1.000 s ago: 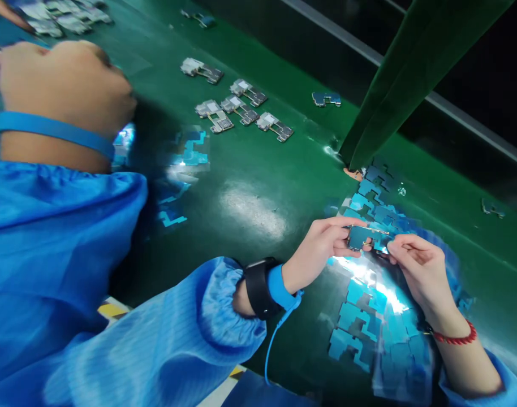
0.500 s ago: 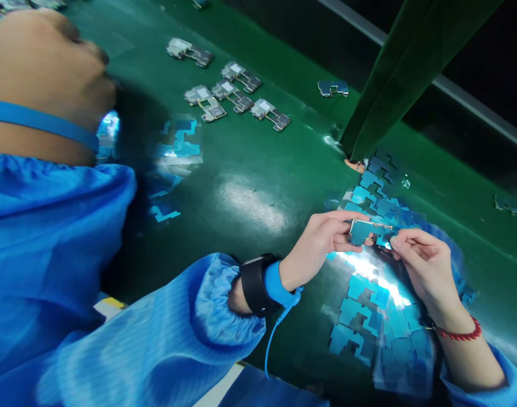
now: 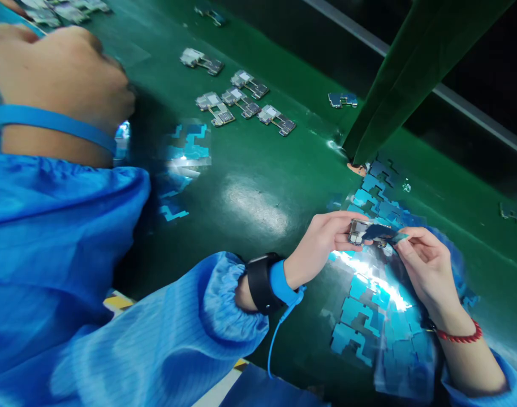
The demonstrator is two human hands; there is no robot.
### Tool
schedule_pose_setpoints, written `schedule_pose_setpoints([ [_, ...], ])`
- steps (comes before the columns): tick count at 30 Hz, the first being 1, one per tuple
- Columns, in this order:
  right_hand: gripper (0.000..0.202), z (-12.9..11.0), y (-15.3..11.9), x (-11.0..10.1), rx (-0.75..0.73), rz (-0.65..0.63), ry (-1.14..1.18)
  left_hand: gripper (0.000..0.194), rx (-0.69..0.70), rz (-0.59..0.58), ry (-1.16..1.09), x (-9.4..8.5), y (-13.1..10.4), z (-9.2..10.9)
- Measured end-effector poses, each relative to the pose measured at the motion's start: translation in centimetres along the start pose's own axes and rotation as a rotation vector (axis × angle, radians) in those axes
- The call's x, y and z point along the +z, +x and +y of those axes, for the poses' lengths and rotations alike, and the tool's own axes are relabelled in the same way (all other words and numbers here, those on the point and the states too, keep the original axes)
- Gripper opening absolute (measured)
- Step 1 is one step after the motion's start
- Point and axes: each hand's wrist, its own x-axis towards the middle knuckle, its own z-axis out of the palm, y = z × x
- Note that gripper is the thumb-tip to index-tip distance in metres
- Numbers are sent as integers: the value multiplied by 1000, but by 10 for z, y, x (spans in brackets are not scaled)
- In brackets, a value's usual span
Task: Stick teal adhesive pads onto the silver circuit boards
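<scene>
My left hand (image 3: 317, 244), with a black watch and a blue wrist strap, is closed on the edges of a small circuit board (image 3: 357, 232). Its chip side faces up. From that board a dark blue film piece (image 3: 383, 233) rises, bent and partly lifted at the left. The thumb and forefinger of my right hand (image 3: 426, 257), which has a red bead bracelet, pinch the film's right end. Below both hands lie many cut blue film pieces (image 3: 356, 314) on the green mat (image 3: 258, 249), shining under the light.
A co-worker's hand (image 3: 67, 85) with a blue wrist strap and blue sleeve fills the left side. Several circuit boards (image 3: 278, 120) lie at the back. More blue film (image 3: 190, 144) rests between. A green post (image 3: 390, 85) stands behind my hands.
The film lay flat over the board before; now its left part is peeled up and the chips show. My right hand has shifted little. The view has moved slightly to the left.
</scene>
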Motion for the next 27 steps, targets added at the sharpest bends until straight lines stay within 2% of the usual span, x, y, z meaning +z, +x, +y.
schedule_pose_setpoints([
  [9, 26, 5, 0, -2, 77, 60, 60, 33, -12, 38, -39, 1, 5, -3],
  [14, 30, 18, 0, -10, 137, 109, 100, 35, -16, 14, -66, 2, 8, -8],
  [19, 34, 29, 5, -14, 162, 90, 132, 32, -4, 42, -53, 3, 13, -11],
  [27, 37, 24, 9, -9, 154, 158, 150, 31, -1, 39, -66, 4, 14, -10],
])
